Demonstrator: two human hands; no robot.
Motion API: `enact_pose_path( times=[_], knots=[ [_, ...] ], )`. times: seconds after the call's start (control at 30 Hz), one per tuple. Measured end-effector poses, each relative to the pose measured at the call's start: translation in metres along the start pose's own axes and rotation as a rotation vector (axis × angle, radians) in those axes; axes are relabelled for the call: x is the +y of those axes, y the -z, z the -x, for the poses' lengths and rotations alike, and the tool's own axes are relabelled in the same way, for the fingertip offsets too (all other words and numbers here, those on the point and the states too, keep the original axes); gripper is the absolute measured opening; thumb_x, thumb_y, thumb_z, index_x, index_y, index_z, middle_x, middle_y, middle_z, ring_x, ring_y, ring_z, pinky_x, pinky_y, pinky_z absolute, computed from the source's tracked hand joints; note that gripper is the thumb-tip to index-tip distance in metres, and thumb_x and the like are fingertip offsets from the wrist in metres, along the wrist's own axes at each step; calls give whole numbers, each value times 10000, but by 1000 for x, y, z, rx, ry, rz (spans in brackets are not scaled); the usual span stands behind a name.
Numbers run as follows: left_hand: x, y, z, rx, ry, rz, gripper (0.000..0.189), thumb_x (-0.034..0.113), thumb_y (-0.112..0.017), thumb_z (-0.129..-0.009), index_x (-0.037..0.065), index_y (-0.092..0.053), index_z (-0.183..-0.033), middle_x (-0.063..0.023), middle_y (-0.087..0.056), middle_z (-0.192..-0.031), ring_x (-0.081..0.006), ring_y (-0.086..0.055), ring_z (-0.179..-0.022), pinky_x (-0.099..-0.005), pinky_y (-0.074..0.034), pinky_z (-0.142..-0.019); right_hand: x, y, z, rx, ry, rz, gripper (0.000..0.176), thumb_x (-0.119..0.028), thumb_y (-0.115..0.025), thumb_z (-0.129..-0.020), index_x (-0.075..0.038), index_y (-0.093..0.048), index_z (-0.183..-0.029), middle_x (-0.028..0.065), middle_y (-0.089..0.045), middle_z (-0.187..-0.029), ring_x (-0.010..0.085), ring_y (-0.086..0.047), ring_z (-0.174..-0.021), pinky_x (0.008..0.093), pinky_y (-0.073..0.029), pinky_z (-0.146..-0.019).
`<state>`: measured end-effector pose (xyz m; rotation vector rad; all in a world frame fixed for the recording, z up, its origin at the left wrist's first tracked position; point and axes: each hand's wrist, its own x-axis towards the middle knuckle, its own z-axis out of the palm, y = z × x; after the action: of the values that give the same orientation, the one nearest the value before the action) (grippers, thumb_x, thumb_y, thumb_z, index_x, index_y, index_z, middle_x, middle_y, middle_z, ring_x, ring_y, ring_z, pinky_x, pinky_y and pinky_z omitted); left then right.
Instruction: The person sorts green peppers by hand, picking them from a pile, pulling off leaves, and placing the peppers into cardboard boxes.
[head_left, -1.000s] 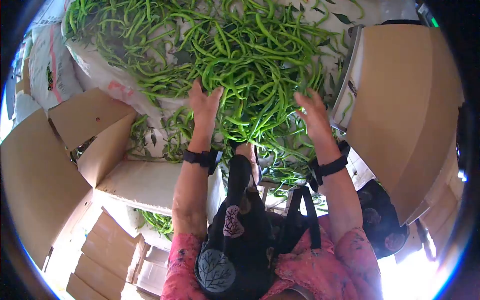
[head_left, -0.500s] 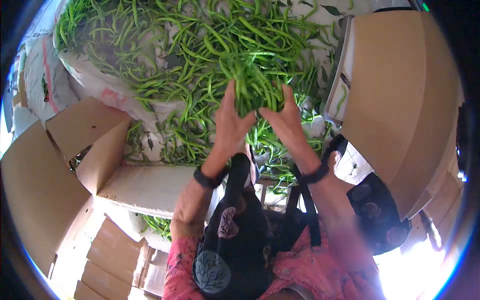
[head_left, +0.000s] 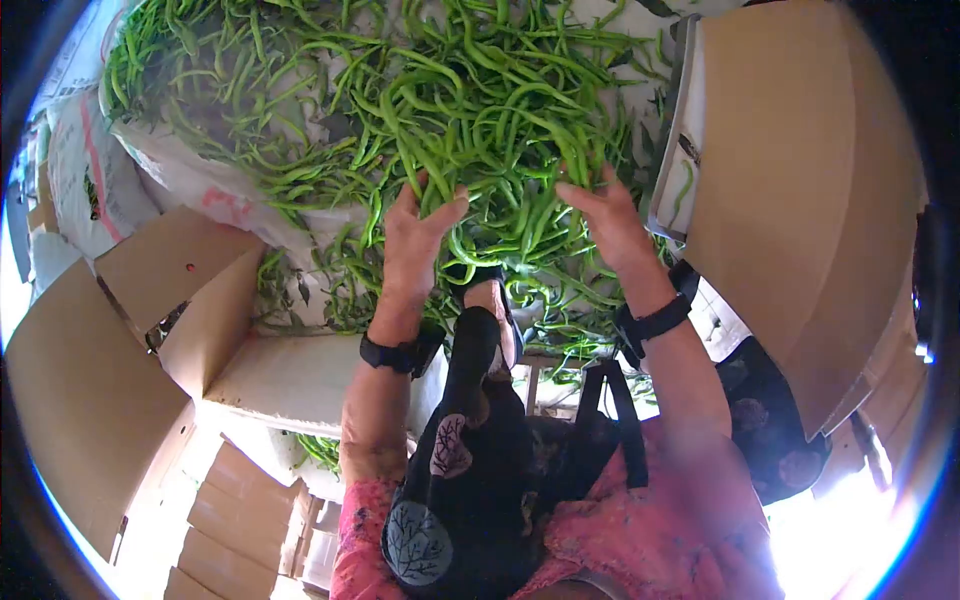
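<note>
Between our two hands, at the near edge of a wide heap, lies a thick bunch of green pods (head_left: 505, 150); the view bends strongly, so we cannot say whether they are beans or chillies. Our left hand (head_left: 415, 235) has its fingers curled about some pods, with the thumb closing against them. Our right hand (head_left: 605, 220) is more loose: its fingers are spread and only lean on the other side of the bunch.

We think the danger is in this uneven hold. The pods are long, smooth and tangled with each other, so a bunch lifted with one hand closed and the other spread may drag its neighbours along. Pods could then slide over the near edge and fall down by our black bag (head_left: 470, 440). A hard squeeze could also snap or bruise the thin ones.

The heap rests on white printed sacking (head_left: 215, 185), which looks soft and wrinkled, not a firm table. A tall cardboard box (head_left: 800, 180) stands just beside it on the right, with a few pods against its wall. On the left are open carton flaps (head_left: 90, 380), and flat cartons (head_left: 230, 500) are stacked lower down. The daylight is very strong.
</note>
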<state>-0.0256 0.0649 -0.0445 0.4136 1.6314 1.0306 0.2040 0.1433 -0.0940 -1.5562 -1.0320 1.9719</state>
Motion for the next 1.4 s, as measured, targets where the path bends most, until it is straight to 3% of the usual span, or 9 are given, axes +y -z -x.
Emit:
enact_pose_path(
  times=[0.13, 0.2, 0.4, 0.53, 0.8, 0.9, 1.03, 1.27, 1.4],
  knots=[
    [27, -8, 2, -58, 88, 313, 428, 78, -737, -742, -28, -585, -1127, -63, -661, -1003, -124, -593, -893, -274, -471, -821, 17, -9, 1, -4, -81, -194, 718, -247, -758, -760, 9, -405, -1329, 118, -604, -1190, 232, -571, -1079, 350, -415, -977],
    [21, -5, -13, -95, -143, -240, 454, 86, -730, -743, -28, -568, -1151, -73, -668, -1012, -158, -623, -904, -295, -486, -812, 23, -20, 8, 43, -24, -264, 770, -219, -773, -746, 24, -351, -1344, 143, -570, -1225, 246, -563, -1098, 357, -414, -985],
    [-39, -23, -75, -140, -179, -280, 561, 171, -761, -704, -33, -546, -1181, -166, -674, -1041, -230, -655, -929, -326, -497, -835, 18, -25, 10, 170, 16, 176, 819, -183, -770, -764, 46, -287, -1384, 206, -501, -1285, 251, -525, -1160, 360, -435, -963],
    [-26, -45, -74, -34, -297, -601, 591, 191, -781, -678, -38, -549, -1172, -192, -674, -1055, -276, -662, -962, -345, -501, -853, 33, -33, 5, 62, -13, 193, 534, -209, -769, -751, 13, -527, -1173, 121, -643, -1120, 212, -618, -1005, 344, -481, -875],
    [-7, -25, -38, -368, 140, 29, 516, 137, -766, -737, 9, -577, -1200, -55, -668, -1064, -150, -609, -944, -272, -465, -871, 19, -31, 20, 25, 22, 10, 412, -204, -678, -840, 2, -554, -1174, 123, -666, -1021, 257, -634, -910, 360, -490, -842],
    [-3, -39, -38, -398, -92, -188, 640, 225, -800, -754, 7, -494, -1272, -66, -621, -1134, -144, -579, -1003, -286, -456, -905, 16, -39, 11, 139, 205, 592, 399, -126, -625, -840, 33, -511, -1188, 250, -565, -1099, 437, -542, -1028, 463, -444, -913],
    [-18, -64, -42, -135, -183, -138, 631, 168, -838, -702, -22, -512, -1208, -98, -654, -1064, -182, -626, -938, -307, -494, -856, 2, -47, 13, -61, 449, 684, 477, 2, -618, -750, 41, -465, -1200, 228, -485, -1153, 395, -540, -1016, 417, -465, -855],
    [66, -43, 6, -197, -31, 147, 539, 94, -780, -748, -2, -523, -1212, -73, -648, -1065, -154, -615, -928, -282, -481, -851, -54, -67, 59, -56, 706, 950, 476, -14, -628, -760, 35, -478, -1210, 233, -488, -1149, 425, -507, -1039, 472, -429, -904],
    [77, -35, 27, -177, -276, -27, 492, 57, -762, -752, 1, -543, -1190, -62, -645, -1043, -151, -617, -918, -283, -482, -844, -73, -69, 85, -50, 762, 786, 374, 1, -562, -760, 81, -515, -1123, 229, -517, -1082, 394, -525, -983, 437, -459, -830]
  ],
)
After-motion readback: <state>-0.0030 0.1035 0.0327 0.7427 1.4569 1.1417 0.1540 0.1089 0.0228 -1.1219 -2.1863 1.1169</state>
